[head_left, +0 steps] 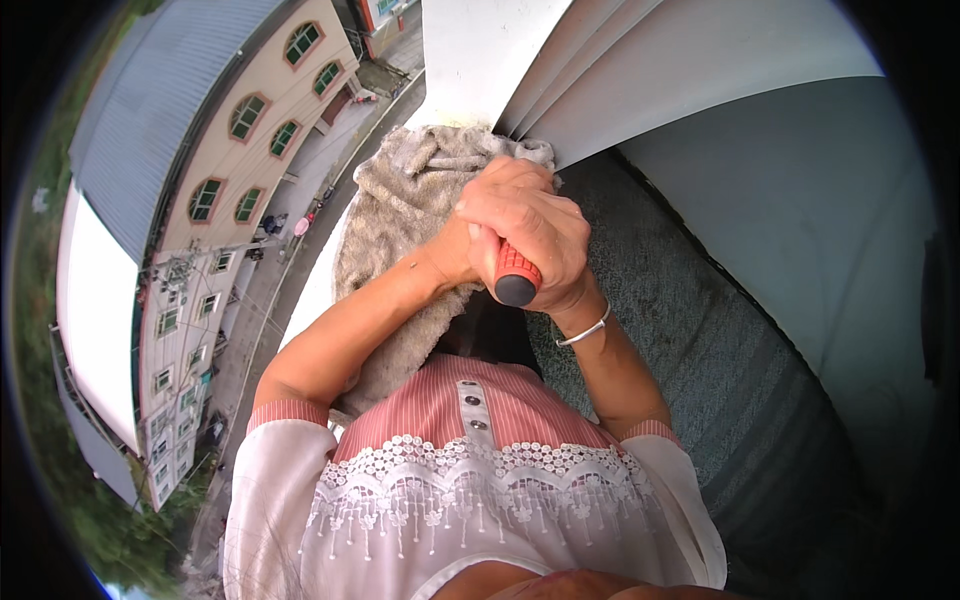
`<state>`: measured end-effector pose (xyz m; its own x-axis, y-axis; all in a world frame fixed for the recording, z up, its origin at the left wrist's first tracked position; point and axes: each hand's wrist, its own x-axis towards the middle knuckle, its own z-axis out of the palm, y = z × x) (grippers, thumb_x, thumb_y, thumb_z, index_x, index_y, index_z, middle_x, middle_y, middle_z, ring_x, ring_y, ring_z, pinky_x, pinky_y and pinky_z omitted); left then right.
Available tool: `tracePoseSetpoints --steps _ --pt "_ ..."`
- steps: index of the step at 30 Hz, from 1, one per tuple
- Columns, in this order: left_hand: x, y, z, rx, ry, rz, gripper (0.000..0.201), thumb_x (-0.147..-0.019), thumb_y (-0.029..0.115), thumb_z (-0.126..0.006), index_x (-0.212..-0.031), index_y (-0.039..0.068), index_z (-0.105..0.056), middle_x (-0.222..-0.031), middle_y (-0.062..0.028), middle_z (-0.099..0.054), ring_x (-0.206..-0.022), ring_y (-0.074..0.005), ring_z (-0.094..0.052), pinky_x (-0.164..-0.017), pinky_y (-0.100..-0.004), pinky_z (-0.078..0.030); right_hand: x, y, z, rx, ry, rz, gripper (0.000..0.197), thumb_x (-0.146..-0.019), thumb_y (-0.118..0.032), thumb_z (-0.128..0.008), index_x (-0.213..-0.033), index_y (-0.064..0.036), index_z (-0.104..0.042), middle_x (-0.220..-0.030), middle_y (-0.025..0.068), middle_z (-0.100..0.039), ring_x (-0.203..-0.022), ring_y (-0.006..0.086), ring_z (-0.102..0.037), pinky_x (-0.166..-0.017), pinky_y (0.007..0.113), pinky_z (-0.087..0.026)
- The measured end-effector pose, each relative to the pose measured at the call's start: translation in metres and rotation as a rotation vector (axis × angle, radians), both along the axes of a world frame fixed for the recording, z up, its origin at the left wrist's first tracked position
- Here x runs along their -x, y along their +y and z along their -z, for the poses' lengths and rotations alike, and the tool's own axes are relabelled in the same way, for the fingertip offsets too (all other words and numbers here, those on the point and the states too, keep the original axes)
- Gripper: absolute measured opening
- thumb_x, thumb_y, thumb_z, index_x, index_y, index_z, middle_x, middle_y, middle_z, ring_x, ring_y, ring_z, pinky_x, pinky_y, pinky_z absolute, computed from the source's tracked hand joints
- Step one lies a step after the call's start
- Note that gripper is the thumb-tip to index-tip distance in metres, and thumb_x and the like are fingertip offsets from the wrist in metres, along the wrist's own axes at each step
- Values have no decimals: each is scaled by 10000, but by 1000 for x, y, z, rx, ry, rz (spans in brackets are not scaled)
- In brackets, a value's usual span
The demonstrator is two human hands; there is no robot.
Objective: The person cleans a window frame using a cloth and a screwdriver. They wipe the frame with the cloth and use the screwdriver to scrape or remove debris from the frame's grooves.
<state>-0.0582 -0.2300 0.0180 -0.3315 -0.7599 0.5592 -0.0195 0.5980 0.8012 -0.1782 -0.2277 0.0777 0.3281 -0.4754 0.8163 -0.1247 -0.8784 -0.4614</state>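
Both my hands are clasped together in front of my chest around a red textured handle with a black end cap (pixel 516 278). My right hand (pixel 550 225), with a silver bangle on its wrist, is closed over the handle. My left hand (pixel 483 250) is closed too, pressed against the right and partly covered by it. The handle's butt points back at me; whatever it belongs to is hidden by the hands. Just beyond and to the left, a worn beige-grey towel (pixel 400 210) hangs rumpled over a white ledge.
White folded panels (pixel 620 80) rise ahead, right of the towel. On the right lie a dark rough floor (pixel 680 330) and a pale wall (pixel 800 180). Past the ledge at left is a drop to a street (pixel 255 320), with a building (pixel 220 170) across it.
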Motion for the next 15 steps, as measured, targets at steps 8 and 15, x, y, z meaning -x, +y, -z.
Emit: tracePoseSetpoints --steps 8,15 --pt "-31 49 -13 -119 -91 59 361 -854 362 -602 -947 21 -674 -1019 -145 -672 -927 -302 -633 -864 -402 -484 -33 47 -17 -188 2 -119 283 -771 -80 -681 -1050 -30 -683 -640 46 -602 -561 226 -651 -584 349 -517" --pt "-8 -8 5 -4 8 60 219 -854 194 -696 -960 8 -648 -1013 -127 -678 -979 -257 -646 -859 -366 -513 -13 -3 4 42 76 -155 244 -772 -192 -712 -954 -30 -694 -624 52 -578 -556 238 -639 -544 358 -504"
